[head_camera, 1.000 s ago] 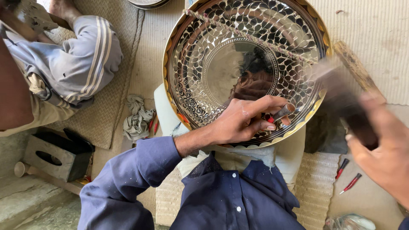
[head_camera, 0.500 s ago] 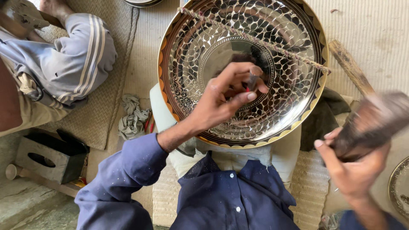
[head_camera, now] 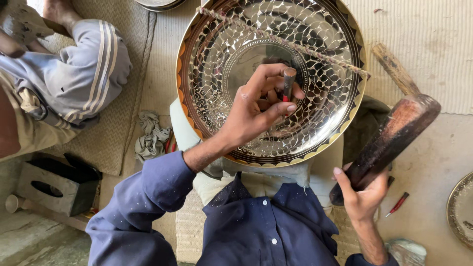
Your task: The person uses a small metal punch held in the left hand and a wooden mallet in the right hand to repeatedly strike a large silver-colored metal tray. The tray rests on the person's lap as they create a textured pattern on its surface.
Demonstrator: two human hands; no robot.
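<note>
My left hand (head_camera: 253, 116) pinches a short metal punch (head_camera: 287, 84) upright between thumb and fingers over the engraved tray (head_camera: 207, 64) at upper centre. My right hand (head_camera: 362, 192), lower right, wraps its fingers around a dark wooden mallet (head_camera: 389, 140).

Location: a floor-level metal-craft workshop. Indicators: a large engraved metal tray (head_camera: 315, 118) worked over woven floor mats (head_camera: 433, 44); a second decorated tray (head_camera: 460, 209) right of it; a wooden mallet (head_camera: 389, 143) just right of it; a small red-handled tool (head_camera: 397, 204) below-right; a rag (head_camera: 152, 135) left of it.
</note>
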